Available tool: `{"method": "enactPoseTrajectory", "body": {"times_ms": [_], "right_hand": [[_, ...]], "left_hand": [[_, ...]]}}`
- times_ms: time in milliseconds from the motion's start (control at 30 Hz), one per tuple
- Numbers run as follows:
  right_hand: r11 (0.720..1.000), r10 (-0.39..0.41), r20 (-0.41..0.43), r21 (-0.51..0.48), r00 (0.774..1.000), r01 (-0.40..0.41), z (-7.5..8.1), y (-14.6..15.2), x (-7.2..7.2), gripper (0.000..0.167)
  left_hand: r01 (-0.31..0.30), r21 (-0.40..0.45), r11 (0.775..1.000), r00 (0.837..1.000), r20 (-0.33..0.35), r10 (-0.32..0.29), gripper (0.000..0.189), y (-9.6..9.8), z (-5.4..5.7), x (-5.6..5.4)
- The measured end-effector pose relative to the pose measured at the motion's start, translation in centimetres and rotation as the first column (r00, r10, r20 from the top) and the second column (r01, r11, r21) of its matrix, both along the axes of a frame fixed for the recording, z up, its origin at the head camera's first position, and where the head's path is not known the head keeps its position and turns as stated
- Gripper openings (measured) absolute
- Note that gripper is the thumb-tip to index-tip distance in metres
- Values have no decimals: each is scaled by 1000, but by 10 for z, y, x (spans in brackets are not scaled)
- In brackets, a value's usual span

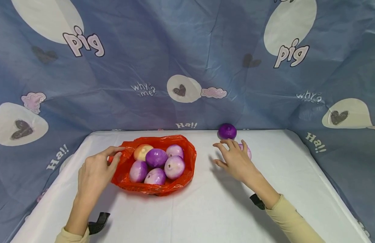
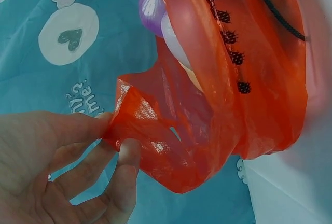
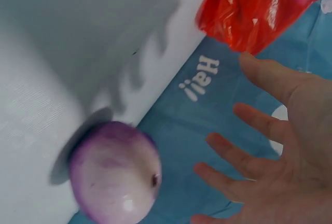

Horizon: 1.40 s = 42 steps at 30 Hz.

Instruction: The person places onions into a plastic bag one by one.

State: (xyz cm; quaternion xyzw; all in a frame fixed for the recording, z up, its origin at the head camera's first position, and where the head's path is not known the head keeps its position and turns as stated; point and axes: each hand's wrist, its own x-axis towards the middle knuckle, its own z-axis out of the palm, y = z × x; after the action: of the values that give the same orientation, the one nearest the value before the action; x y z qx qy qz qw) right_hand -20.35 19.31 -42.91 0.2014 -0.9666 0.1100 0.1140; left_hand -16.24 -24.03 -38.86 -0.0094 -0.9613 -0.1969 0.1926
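Observation:
On the left of the table lies a red plastic bag [image 1: 192, 168] with its mouth spread wide. Several purple onions [image 1: 156, 158] and one yellowish onion [image 1: 142, 152] sit inside it. My left hand [image 1: 94, 172] pinches the bag's left rim between thumb and fingers, plainly seen in the left wrist view. My right hand [image 1: 236, 160] is raised over the table right of the bag, fingers spread and holding nothing. Partly hidden behind it is a pale purple onion [image 1: 247, 152], shown whole in the right wrist view [image 3: 116, 175], apart from the fingers.
A dark purple onion [image 1: 227, 131] sits by the back edge of the white table [image 1: 187, 219]. Behind and along both sides hangs a blue printed cloth [image 1: 120, 81]. Each wrist carries a black strap mount [image 1: 98, 222].

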Motion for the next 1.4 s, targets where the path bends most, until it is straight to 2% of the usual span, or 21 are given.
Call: {"method": "enactPoseTrajectory", "body": {"times_ms": [133,400,900,1400], "right_hand": [[999,-24,0,21,1000,24,-5,13,0,52],[998,-69,64,14,996,68,-11,39,5,49],[995,-101,60,-4,993,101,-13,68,10,54],[995,-98,71,-25,993,100,-25,86,8,72]], "left_hand": [[0,1,1000,1000,1,0,25,-1,-1,0],[-2,-1,1000,1000,0,2,25,0,-1,-1],[3,-5,1000,1000,0,-3,25,0,-1,-1],[7,-5,1000,1000,4,-7,25,1,-1,-1]]}}
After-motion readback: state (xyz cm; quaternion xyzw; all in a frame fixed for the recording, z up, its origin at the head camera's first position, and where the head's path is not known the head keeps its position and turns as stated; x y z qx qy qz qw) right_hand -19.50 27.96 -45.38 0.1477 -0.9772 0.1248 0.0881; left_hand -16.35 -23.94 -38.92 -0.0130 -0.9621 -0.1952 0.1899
